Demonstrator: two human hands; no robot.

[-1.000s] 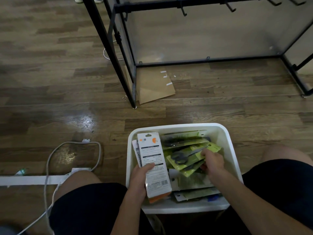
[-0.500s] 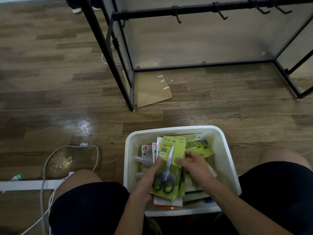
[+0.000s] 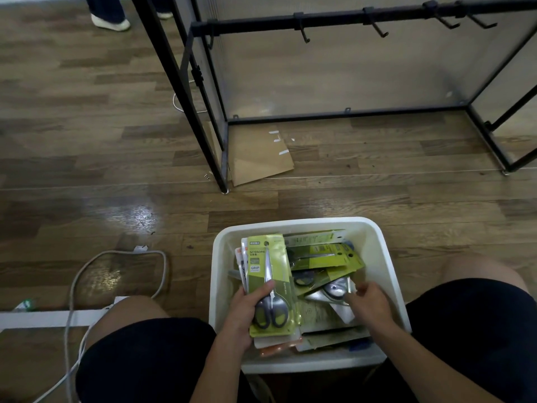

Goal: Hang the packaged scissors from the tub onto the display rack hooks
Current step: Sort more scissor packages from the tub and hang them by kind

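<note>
At the far left of the frame I note a white strip [image 3: 43, 318] lying on the wooden floor [image 3: 87, 141], with a pale cable [image 3: 87, 266] looping above it and running down toward the lower left corner. In the upper left, a white shoe [image 3: 112, 23] of another person stands on the floor.

Moving toward the centre, my left hand [image 3: 247, 312] sits at the lower middle of the frame, over the left part of the white tub [image 3: 386, 257]. Its fingers [image 3: 263, 289] are curled round a small stack of packages, thumb pressed across the front one: a green packaged scissors [image 3: 270, 283] held upright, grey handles at the bottom. The edges of further packs show behind and below it in the same grip.

The tub rests on the floor between my knees. It holds a loose heap of other scissor packs [image 3: 322, 254], mostly green, lying at mixed angles.

Right of centre, my right hand [image 3: 367, 301] reaches into the tub. Its fingertips pinch the edge of a silvery pack [image 3: 338, 295] lying on the heap.

Across the upper centre and upper right stands the black display rack [image 3: 203, 112]. Its top bar carries several hooks [image 3: 377, 27]; those in view are bare. A piece of brown cardboard [image 3: 258, 158] lies on the floor at the foot of the rack's left post.
</note>
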